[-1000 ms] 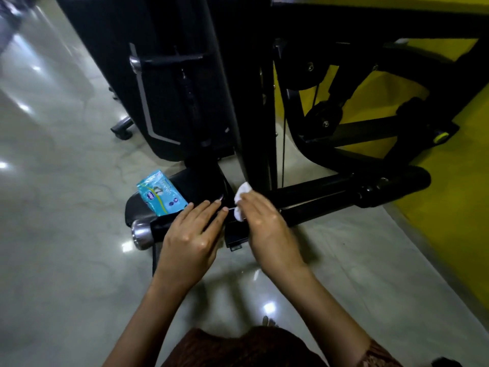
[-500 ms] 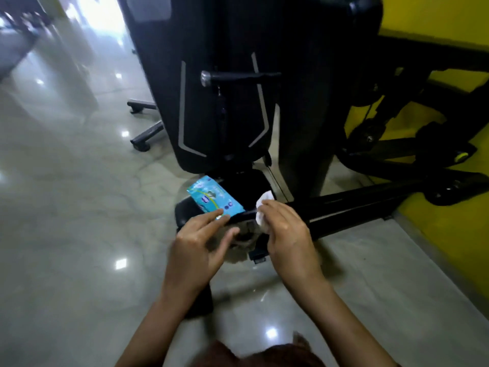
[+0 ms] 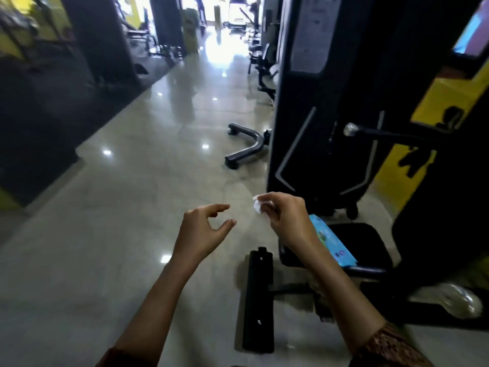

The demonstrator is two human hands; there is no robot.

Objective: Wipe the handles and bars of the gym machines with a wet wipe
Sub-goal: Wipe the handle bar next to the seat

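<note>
Gym aisle, glossy pale floor [image 3: 132,234], machines both sides, yellow wall at rt. Wet wipe [image 3: 258,206]: small white wad pinched in the fingertips of the rt hand [image 3: 288,218], held in the air over the floor, touching no bar. Lt hand [image 3: 203,231] is near it to the left, apart, fingers loosely curled, thumb & forefinger parted, holding nothing. Blue wipes pack [image 3: 330,242] lies on the black seat pad [image 3: 370,242], just below-right of the rt wrist. Likely next target, my guess: the thin black handle [image 3: 391,135] w/ chrome end cap, in front of the weight-stack housing [image 3: 304,128], up & to the rt of the wipe. Its long axis runs roughly left-right, cap end toward the hands. Rt hand is nearer & carries the wipe, so a reach up-right seems the call. Black foot bar [image 3: 259,300] lies on the floor below the hands, long axis running away from the viewer.
</note>
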